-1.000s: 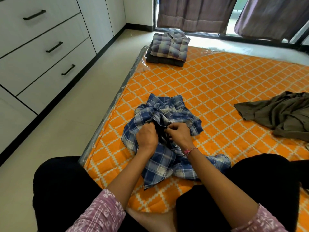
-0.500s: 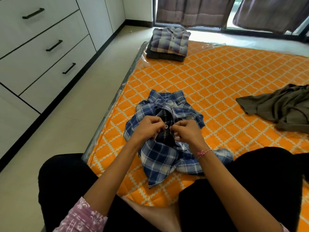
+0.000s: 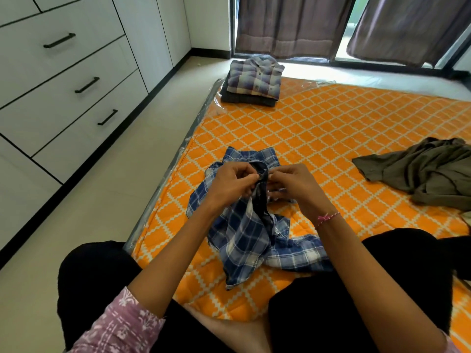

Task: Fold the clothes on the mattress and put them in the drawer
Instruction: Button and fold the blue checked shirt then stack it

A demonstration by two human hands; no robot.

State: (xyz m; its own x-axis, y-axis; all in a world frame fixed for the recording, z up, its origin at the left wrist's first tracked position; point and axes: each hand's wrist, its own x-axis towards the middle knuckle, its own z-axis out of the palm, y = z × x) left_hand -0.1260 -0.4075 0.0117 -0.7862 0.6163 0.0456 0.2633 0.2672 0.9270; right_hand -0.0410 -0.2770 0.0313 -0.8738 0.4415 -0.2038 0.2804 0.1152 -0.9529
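Both hands meet over the front of a blue plaid shirt (image 3: 244, 233) that lies crumpled on the orange mattress (image 3: 331, 138), just ahead of the person's crossed legs. The left hand (image 3: 230, 186) pinches one edge of the shirt's front opening between thumb and fingertips; the right hand (image 3: 293, 183) pinches the facing edge, its fingers curled round the cloth. The two pinches almost touch below the collar, and a small button shows between them, so the step in hand looks like fastening the shirt near the neck before any fold is made. Whether the button is already through its hole cannot be told.

Below the hands the shirt's front is open and twisted, and a sleeve trails toward the right knee. The next move seems to call for finishing that button, then laying the shirt flat and smoothing it, since the cloth is bunched and would fold unevenly as it lies.

Farther out, an olive garment (image 3: 423, 171) sits in a loose heap at the right side of the mattress, unfolded. At the far left corner of the mattress a folded stack (image 3: 252, 81) rests, a pale plaid shirt on top of a dark piece. To the left, across a strip of floor, stand white drawers (image 3: 63, 80) with black handles, all closed. By this layout the task is partway done: nothing is in a drawer yet.
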